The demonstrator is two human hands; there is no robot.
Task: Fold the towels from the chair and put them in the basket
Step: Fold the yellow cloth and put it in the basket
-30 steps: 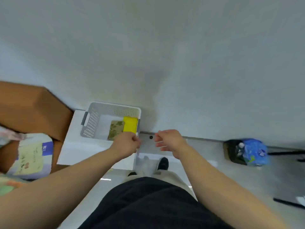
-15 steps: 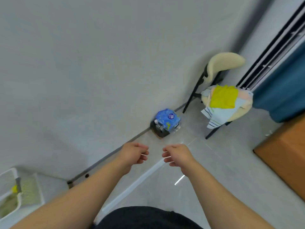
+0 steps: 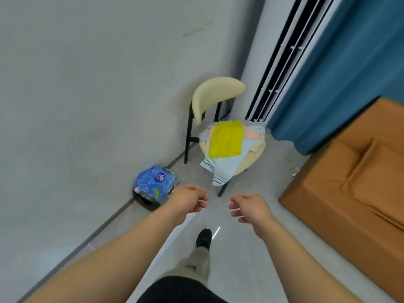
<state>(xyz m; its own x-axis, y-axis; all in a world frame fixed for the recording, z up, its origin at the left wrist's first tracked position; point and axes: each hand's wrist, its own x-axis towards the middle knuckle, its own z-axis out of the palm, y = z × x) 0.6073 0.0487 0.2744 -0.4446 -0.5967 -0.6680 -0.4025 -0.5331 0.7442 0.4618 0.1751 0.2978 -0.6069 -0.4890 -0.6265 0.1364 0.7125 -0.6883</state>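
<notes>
A cream chair with black legs stands in the corner ahead. On its seat lies a loose pile of towels: a yellow towel on top, a pale blue striped towel hanging over the front edge, and a peach one beneath. My left hand and my right hand are held out in front of me, below the chair, fingers loosely curled and empty. Both are well short of the towels. The basket is out of view.
A blue plastic pack sits on a dark bin by the wall, left of the chair. An orange sofa fills the right side. A blue curtain hangs behind it. My leg and black shoe step on the grey floor.
The view has swung from the basket to the chair, which is now closer and more central. My hands stay empty in front of me.
</notes>
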